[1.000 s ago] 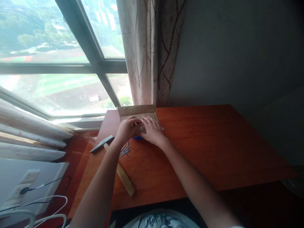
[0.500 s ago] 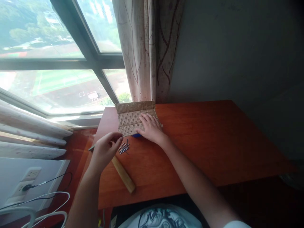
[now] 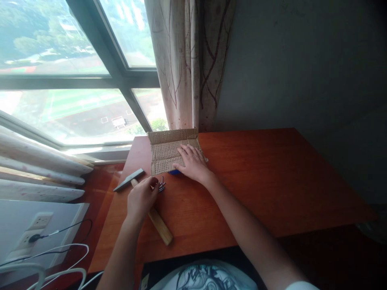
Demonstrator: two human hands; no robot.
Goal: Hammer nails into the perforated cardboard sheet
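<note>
My left hand (image 3: 142, 196) is over a small pile of metal nails (image 3: 162, 186), its thumb and fingers curled together at the pile's near side. Whatever may be between the fingertips is hidden. Beneath that hand lies a hammer with a wooden handle (image 3: 160, 227) and a dark metal head (image 3: 129, 179). My right hand (image 3: 192, 162) rests with fingers spread on a perforated, creased cardboard sheet (image 3: 166, 151). Something blue (image 3: 174, 172) shows under the sheet's front edge, mostly covered.
The reddish wooden table (image 3: 256, 177) stretches to the right along a grey wall. At its far left are a window (image 3: 78, 112) and a patterned curtain (image 3: 178, 60). White and black cables (image 3: 69, 249) run from a wall socket (image 3: 42, 221) at lower left.
My left hand has moved right and down from the cardboard's front corner to the nails, uncovering the hammer's head. My right hand stays on the cardboard.
</note>
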